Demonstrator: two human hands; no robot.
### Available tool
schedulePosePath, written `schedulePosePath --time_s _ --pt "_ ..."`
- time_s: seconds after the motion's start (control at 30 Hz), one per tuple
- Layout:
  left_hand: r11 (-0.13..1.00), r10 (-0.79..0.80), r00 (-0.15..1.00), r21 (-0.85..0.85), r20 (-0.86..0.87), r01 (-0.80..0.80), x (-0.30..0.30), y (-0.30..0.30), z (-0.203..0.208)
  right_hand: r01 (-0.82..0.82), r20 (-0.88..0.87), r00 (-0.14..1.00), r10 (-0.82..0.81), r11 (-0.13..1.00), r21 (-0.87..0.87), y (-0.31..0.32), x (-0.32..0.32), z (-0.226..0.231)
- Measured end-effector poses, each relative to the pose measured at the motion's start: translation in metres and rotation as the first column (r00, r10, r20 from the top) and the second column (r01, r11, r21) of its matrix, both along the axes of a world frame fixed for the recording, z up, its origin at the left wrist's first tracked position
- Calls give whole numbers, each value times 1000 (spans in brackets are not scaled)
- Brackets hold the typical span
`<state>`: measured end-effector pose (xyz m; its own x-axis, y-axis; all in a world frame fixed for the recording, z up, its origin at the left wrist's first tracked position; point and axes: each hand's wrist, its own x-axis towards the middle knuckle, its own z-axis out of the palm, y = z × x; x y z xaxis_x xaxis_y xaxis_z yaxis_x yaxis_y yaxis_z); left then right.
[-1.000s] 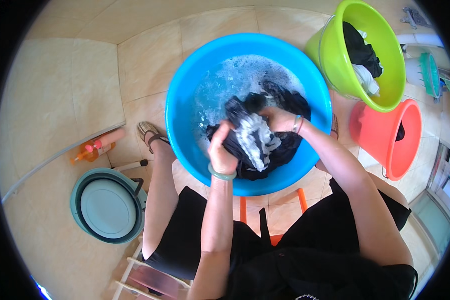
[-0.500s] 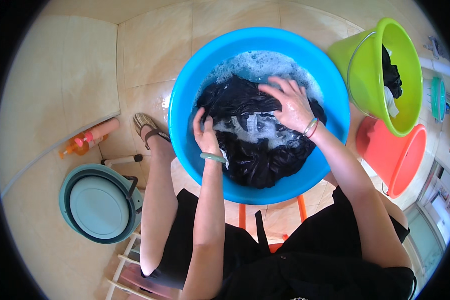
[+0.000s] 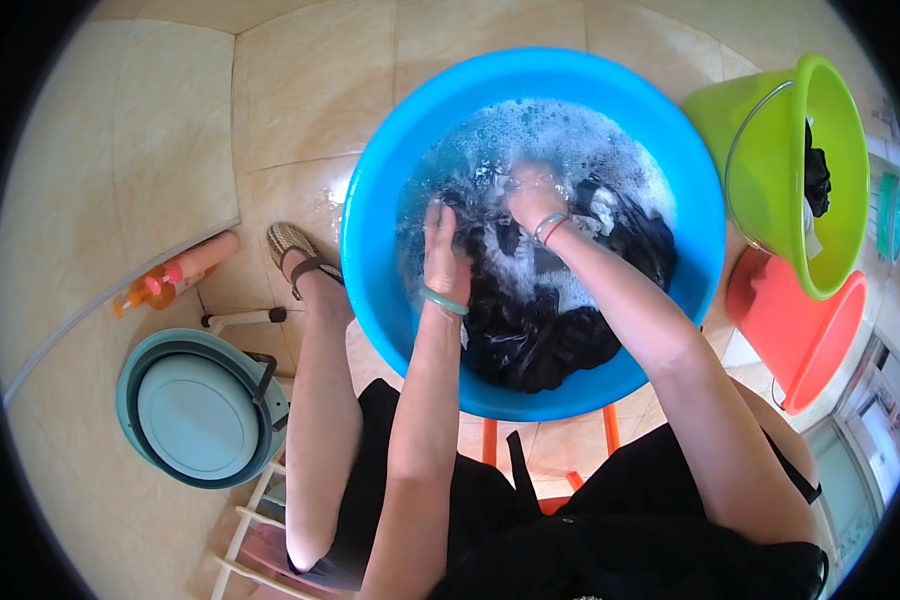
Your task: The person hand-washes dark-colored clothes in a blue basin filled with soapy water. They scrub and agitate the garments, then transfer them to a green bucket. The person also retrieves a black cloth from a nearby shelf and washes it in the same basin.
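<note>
A large blue basin (image 3: pixel 360 290) of sudsy water holds wet black laundry (image 3: pixel 535 335), with some white cloth or trim showing among the folds. My left hand (image 3: pixel 444 250), a green bangle at its wrist, dips into the water along the laundry's left side. Its fingers stretch out straight and I see nothing gripped in them. Farther in, near the basin's middle, my right hand (image 3: pixel 536 200) is down in the splashing water beside the cloth. Its fingers are blurred and partly under the foam (image 3: pixel 590 140), so whether they grip cloth is hidden.
Right of the basin stand a lime-green bucket (image 3: pixel 760 150) with black and white cloth inside and a coral-red bucket (image 3: pixel 790 325). At the left are a teal folding basin (image 3: pixel 198 415) and orange and pink bottles (image 3: pixel 185 268). An orange-legged stand (image 3: pixel 610 430) shows below the blue basin.
My right hand has gone down into the water, toward the left, and water splashes there. My left hand has moved slightly right, its fingers now straight. The black cloth has shifted right, uncovering foam.
</note>
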<state>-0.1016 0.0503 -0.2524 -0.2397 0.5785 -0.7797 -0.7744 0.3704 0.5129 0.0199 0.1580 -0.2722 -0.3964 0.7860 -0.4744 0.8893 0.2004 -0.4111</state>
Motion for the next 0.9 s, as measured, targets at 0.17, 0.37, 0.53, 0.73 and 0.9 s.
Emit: schedulePosePath --time_s 0.17,0.37,0.53,0.73,0.9 --pt "947 15 988 314 156 -64 -13 9 10 -140 -544 797 262 957 256 -48 7 75" --pt "914 32 895 349 446 -207 39 12 61 -241 -527 706 473 860 449 -96 26 156" --pt "953 -86 894 297 439 -55 44 4 62 -47 -575 738 354 876 479 -104 11 162" --pt "979 201 966 11 160 -206 61 19 116 106 -711 656 254 901 420 -83 -3 152" --pt "930 352 917 44 190 -366 49 -14 57 99 -691 716 99 965 241 -63 -5 113"
